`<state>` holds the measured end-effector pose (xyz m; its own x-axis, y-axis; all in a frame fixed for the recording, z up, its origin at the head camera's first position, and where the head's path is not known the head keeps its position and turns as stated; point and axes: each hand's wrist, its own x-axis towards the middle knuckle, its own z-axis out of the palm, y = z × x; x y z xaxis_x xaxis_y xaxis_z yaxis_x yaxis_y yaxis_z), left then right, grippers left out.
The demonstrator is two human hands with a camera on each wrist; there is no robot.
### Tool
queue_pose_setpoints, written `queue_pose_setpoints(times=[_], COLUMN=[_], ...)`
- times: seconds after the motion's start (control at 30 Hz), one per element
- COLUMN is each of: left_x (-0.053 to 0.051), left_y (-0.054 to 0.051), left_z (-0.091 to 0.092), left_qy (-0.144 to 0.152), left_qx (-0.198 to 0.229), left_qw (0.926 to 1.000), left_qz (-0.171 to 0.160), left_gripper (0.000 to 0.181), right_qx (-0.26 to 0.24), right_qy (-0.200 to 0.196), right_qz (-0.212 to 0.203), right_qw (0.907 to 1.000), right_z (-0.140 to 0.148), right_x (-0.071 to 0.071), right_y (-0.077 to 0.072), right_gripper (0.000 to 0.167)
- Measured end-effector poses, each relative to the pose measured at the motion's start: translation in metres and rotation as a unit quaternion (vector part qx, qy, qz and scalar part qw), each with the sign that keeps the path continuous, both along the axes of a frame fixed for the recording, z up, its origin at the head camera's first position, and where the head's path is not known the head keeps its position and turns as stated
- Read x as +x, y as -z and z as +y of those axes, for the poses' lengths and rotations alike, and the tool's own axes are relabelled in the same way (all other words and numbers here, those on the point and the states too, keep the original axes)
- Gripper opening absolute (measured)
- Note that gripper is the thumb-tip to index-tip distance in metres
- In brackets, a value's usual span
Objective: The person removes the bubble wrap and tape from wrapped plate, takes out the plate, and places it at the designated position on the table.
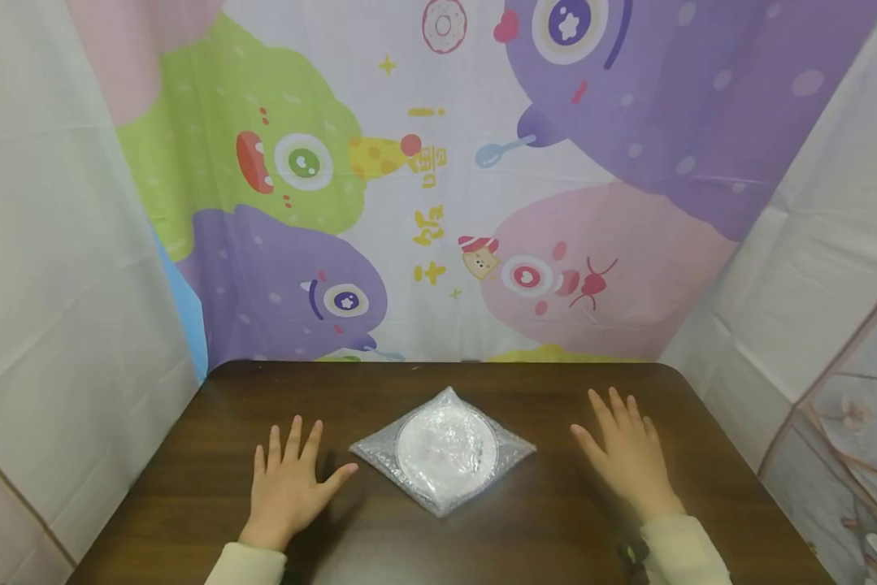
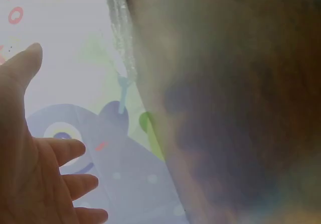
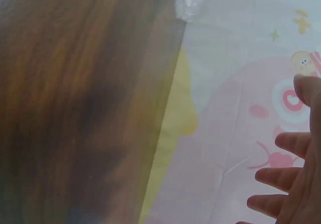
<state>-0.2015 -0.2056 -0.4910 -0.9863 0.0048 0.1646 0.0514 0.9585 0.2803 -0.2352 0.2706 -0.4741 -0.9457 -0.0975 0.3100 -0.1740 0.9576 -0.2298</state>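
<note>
A flat, round white thing like a plate (image 1: 447,452), wrapped in clear bubble wrap (image 1: 507,449), lies on the table with its corners pointing toward and away from me. Left of it is my left hand (image 1: 289,485), fingers spread, holding nothing; its thumb comes near the wrap's left corner but stays apart. On the other side my right hand (image 1: 628,463) also has its fingers spread and holds nothing, farther from the packet. Each wrist view catches only an edge of the bubble wrap (image 2: 120,30) at the top, beside the fingers.
The dark brown wooden table (image 1: 555,528) has rounded far corners. Behind it hangs a curtain (image 1: 453,325) printed with cartoon monsters. Pale wall coverings (image 1: 58,268) stand on the left and right, close to the table's sides.
</note>
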Motion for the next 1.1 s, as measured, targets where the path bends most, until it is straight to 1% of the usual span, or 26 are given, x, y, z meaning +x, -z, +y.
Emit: queue_pose_setpoints(times=[0.13,0.2,0.3,0.37,0.5,0.7,0.87,0.97,1.1], left_x=[-0.002,-0.002,-0.002,-0.001,0.001,0.004,0.005,0.005,0.004], left_y=[-0.006,-0.009,-0.015,-0.017,-0.020,-0.019,-0.014,-0.009,-0.001], left_z=[-0.001,0.000,0.003,0.006,0.014,0.030,0.044,0.051,0.061], left_qy=[0.004,0.006,0.014,0.022,0.042,0.066,0.083,0.091,0.097], left_qx=[-0.002,0.004,0.019,0.029,0.045,0.064,0.077,0.089,0.117], left_qw=[0.9999,0.9997,0.9989,0.9979,0.9955,0.9916,0.9900,0.9896,0.9877], left_qz=[0.014,0.023,0.040,0.053,0.072,0.091,0.084,0.068,0.039], left_gripper=[0.091,0.087,0.080,0.075,0.070,0.064,0.065,0.067,0.069], right_qx=[-0.026,-0.040,-0.063,-0.081,-0.108,-0.131,-0.142,-0.139,-0.141], right_qy=[-0.010,-0.017,-0.029,-0.037,-0.051,-0.074,-0.092,-0.104,-0.122], right_qz=[0.034,0.053,0.070,0.067,0.049,0.044,0.031,0.028,0.020], right_qw=[0.9990,0.9976,0.9952,0.9938,0.9917,0.9876,0.9851,0.9845,0.9824], right_z=[-0.004,-0.006,-0.011,-0.015,-0.024,-0.041,-0.056,-0.065,-0.076], right_x=[-0.004,-0.006,-0.009,-0.010,-0.012,-0.014,-0.014,-0.015,-0.015], right_y=[-0.008,-0.012,-0.018,-0.021,-0.026,-0.028,-0.026,-0.023,-0.019], right_gripper=[0.066,0.061,0.056,0.054,0.053,0.051,0.050,0.049,0.048])
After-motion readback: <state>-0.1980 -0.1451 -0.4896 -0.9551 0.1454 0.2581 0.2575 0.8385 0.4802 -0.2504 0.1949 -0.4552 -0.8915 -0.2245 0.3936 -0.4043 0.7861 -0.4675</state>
